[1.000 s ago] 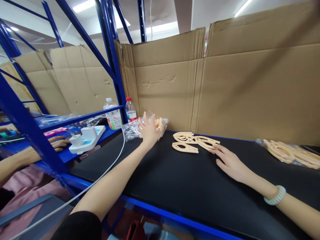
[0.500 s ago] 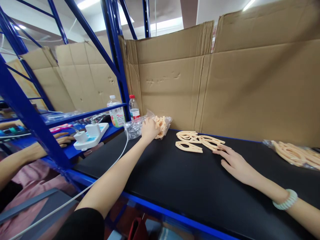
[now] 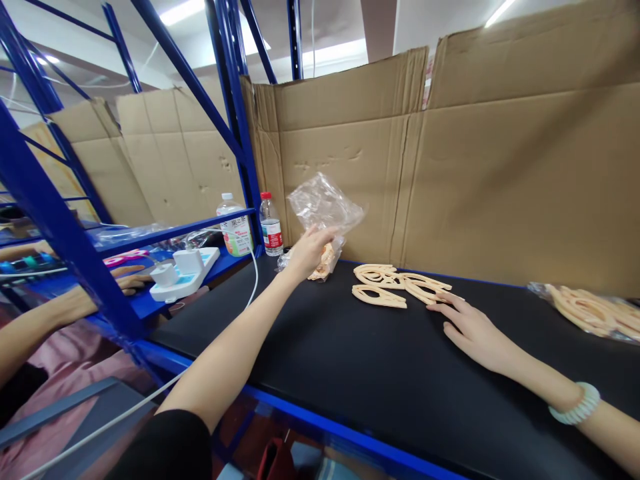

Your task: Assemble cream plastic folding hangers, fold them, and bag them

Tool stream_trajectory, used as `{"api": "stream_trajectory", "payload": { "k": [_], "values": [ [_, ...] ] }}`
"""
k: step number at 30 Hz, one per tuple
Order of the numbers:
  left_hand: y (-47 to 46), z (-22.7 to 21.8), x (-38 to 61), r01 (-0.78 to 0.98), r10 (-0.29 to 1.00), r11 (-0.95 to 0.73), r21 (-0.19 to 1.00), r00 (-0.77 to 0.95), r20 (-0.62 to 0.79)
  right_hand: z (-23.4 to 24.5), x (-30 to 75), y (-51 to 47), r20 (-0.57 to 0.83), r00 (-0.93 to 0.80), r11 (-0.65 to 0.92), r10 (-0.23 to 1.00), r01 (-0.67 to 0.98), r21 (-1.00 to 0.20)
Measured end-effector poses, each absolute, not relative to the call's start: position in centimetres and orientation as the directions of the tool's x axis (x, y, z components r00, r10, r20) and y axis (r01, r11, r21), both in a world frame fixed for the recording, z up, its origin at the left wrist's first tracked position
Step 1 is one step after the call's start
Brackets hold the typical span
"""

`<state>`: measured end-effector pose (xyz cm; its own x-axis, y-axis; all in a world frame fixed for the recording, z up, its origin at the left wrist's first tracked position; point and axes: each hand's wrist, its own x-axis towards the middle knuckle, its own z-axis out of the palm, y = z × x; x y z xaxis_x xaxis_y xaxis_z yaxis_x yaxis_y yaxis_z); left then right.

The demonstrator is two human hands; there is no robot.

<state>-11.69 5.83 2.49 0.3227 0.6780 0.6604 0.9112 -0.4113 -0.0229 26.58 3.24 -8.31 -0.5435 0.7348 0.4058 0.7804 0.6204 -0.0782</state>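
Observation:
My left hand (image 3: 309, 252) is closed on a clear plastic bag (image 3: 325, 203), which hangs up in front of the cardboard. Just behind that hand lies a bag of beige curved pieces (image 3: 326, 261), partly hidden by my fingers. My right hand (image 3: 470, 328) rests with fingers stretched out, its fingertips touching the right-hand one of the loose beige pieces (image 3: 425, 287). Beside it lie more flat, looped beige pieces (image 3: 379, 296) on the black tabletop (image 3: 360, 360).
A bottle with a red cap (image 3: 271, 227) and a larger labelled bottle (image 3: 236, 227) stand at the left. A white power strip (image 3: 185, 273) sits near a co-worker's hand (image 3: 131, 279). Bagged beige pieces (image 3: 590, 310) lie at the right. Cardboard (image 3: 345, 147) walls the back.
My left hand has lifted the clear plastic bag from the table beside the bagged pieces, moving it up and right. My right hand has stayed on the loose piece.

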Motion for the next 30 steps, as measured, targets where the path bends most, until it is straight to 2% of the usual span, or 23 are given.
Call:
{"api": "stream_trajectory", "payload": {
  "k": [10,17,26,30],
  "values": [
    [6.0,0.6,-11.4,0.938,0.799,-0.342,-0.054,0.320,0.509,-7.9,26.5,3.0,0.395,-0.549,0.624,0.736,0.777,-0.084],
    [4.7,0.4,-9.3,0.979,0.863,-0.187,-0.076,0.201,0.463,-7.6,26.4,2.8,0.379,-0.548,0.616,0.746,0.784,-0.080],
    [4.8,-1.2,-8.1,0.990,0.820,-0.128,-0.060,0.140,0.555,-7.6,26.2,2.9,0.395,-0.558,0.640,0.730,0.760,-0.111],
    [3.3,-0.9,-5.7,0.975,0.709,-0.205,-0.089,0.210,0.673,-7.3,26.2,2.9,0.377,-0.556,0.638,0.740,0.759,-0.132]
  ]
}}
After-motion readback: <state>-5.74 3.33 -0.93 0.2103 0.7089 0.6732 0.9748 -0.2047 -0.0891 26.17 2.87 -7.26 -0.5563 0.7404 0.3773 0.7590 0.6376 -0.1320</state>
